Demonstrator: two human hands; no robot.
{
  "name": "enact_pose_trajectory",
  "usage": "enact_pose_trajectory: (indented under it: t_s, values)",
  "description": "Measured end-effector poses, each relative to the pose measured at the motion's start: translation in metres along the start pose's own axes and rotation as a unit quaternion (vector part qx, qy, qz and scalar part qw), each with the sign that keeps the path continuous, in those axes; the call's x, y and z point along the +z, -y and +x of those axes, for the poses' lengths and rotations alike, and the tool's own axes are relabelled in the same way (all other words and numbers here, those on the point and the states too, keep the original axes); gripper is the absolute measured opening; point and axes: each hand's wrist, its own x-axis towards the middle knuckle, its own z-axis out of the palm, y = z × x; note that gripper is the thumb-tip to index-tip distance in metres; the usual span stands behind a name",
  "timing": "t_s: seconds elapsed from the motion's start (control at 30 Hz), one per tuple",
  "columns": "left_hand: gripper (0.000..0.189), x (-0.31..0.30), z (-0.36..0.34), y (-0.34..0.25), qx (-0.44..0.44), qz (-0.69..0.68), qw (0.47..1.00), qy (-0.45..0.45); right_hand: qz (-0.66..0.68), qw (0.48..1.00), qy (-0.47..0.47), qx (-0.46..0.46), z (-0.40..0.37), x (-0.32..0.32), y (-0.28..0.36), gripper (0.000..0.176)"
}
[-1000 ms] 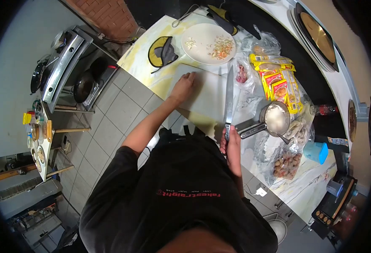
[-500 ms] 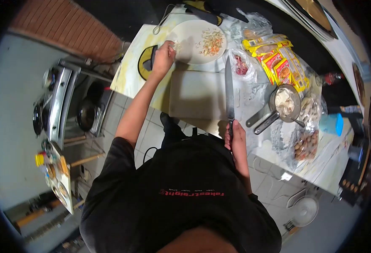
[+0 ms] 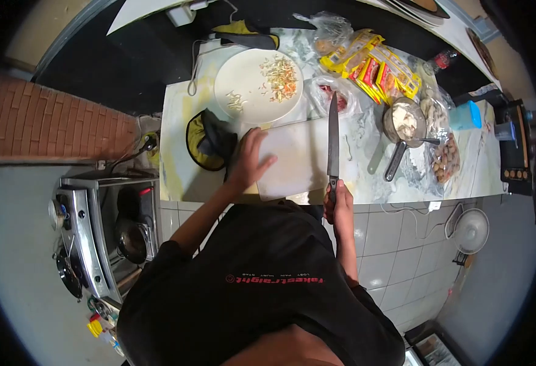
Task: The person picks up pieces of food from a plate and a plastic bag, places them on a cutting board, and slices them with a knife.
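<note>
My right hand [image 3: 339, 204] is closed round the black handle of a long knife [image 3: 333, 140], whose blade points away from me over the right edge of the pale cutting board [image 3: 295, 160]. At the board's left edge is my left hand [image 3: 251, 160], its fingers apart and nothing in them. Beyond the board stands a large white plate [image 3: 253, 73] with a pile of shredded orange and pale vegetables [image 3: 280, 79] on its right side and a small pale heap [image 3: 236, 102] at its lower left. A black and yellow cloth item [image 3: 207, 140] lies left of my left hand.
Right of the plate are a plastic bag with red pieces [image 3: 331, 97], yellow and red packets [image 3: 375, 70] and a pan with white food [image 3: 404, 122]. Farther right are a bag of round brown items [image 3: 446, 160] and a blue-lidded container [image 3: 466, 114]. A stove [image 3: 85, 226] stands at left.
My left hand has moved from the plate down to the board's left edge and opened. A small pale heap now shows on the plate's left side. The camera view has turned.
</note>
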Motion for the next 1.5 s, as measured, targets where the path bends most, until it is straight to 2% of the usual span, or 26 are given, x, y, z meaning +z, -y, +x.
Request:
enact_pose_trajectory:
  t_s: [0.07, 0.27, 0.37, 0.5, 0.53, 0.57, 0.67, 0.7, 0.73, 0.8, 0.9, 0.93, 1.0, 1.2, 1.27, 1.33, 1.5]
  values:
    - [0.059, 0.015, -0.004, -0.007, 0.029, 0.179, 0.983, 0.026, -0.010, 1.000, -0.015, 0.000, 0.004, -0.004, 0.002, 0.044]
    - [0.060, 0.033, 0.006, -0.002, 0.049, 0.157, 0.986, 0.019, -0.026, 0.999, 0.030, 0.021, 0.012, -0.040, 0.009, 0.044]
    - [0.058, 0.042, 0.012, -0.004, 0.024, 0.126, 0.991, 0.029, -0.085, 0.994, 0.071, -0.011, 0.024, -0.054, 0.011, 0.044]
    - [0.056, 0.047, 0.011, -0.017, 0.036, 0.144, 0.989, -0.024, -0.096, 0.990, 0.104, 0.002, 0.038, -0.057, 0.020, 0.043]
    - [0.055, 0.047, 0.007, -0.021, 0.047, 0.193, 0.980, -0.018, -0.108, 0.989, 0.105, -0.001, 0.041, -0.056, 0.021, 0.043]
    - [0.053, 0.044, 0.008, -0.022, 0.062, 0.242, 0.968, -0.010, -0.105, 0.988, 0.112, -0.008, 0.047, -0.056, 0.020, 0.043]
    - [0.051, 0.029, 0.024, -0.019, 0.050, 0.225, 0.972, -0.038, -0.087, 0.983, 0.150, -0.056, 0.063, -0.054, 0.015, 0.043]
    - [0.045, 0.020, 0.030, -0.018, 0.022, 0.250, 0.966, -0.064, -0.086, 0.986, 0.136, -0.042, 0.064, -0.049, 0.019, 0.043]
    - [0.045, 0.009, 0.036, -0.015, 0.022, 0.253, 0.966, -0.059, -0.087, 0.989, 0.120, -0.024, 0.062, -0.045, 0.019, 0.043]
    - [0.035, -0.014, 0.062, -0.004, 0.017, 0.231, 0.966, -0.117, -0.081, 0.990, 0.114, -0.029, 0.066, -0.041, 0.022, 0.043]
    - [0.026, -0.040, 0.103, 0.007, 0.020, 0.183, 0.976, -0.115, -0.060, 0.991, 0.119, -0.003, 0.069, -0.041, 0.018, 0.042]
    - [0.026, -0.043, 0.116, 0.017, 0.025, 0.182, 0.977, -0.111, -0.075, 0.990, 0.112, -0.031, 0.075, -0.042, 0.011, 0.043]
    - [0.021, -0.042, 0.144, 0.038, 0.041, 0.152, 0.983, -0.093, -0.086, 0.990, 0.096, -0.060, 0.075, -0.042, 0.004, 0.043]
    - [0.018, -0.014, 0.215, 0.109, 0.021, 0.124, 0.992, -0.022, -0.018, 0.998, 0.008, -0.054, 0.051, -0.032, -0.005, 0.046]
    - [0.018, -0.007, 0.232, 0.125, 0.015, 0.119, 0.993, -0.004, -0.022, 0.999, -0.029, -0.027, 0.041, -0.029, -0.006, 0.046]
    - [0.013, -0.003, 0.242, 0.127, 0.011, 0.116, 0.993, 0.011, -0.046, 0.997, -0.052, -0.025, 0.035, -0.028, -0.001, 0.045]
    - [0.008, -0.006, 0.247, 0.117, 0.049, 0.166, 0.985, 0.007, -0.014, 1.000, -0.022, -0.005, 0.037, -0.033, -0.002, 0.045]
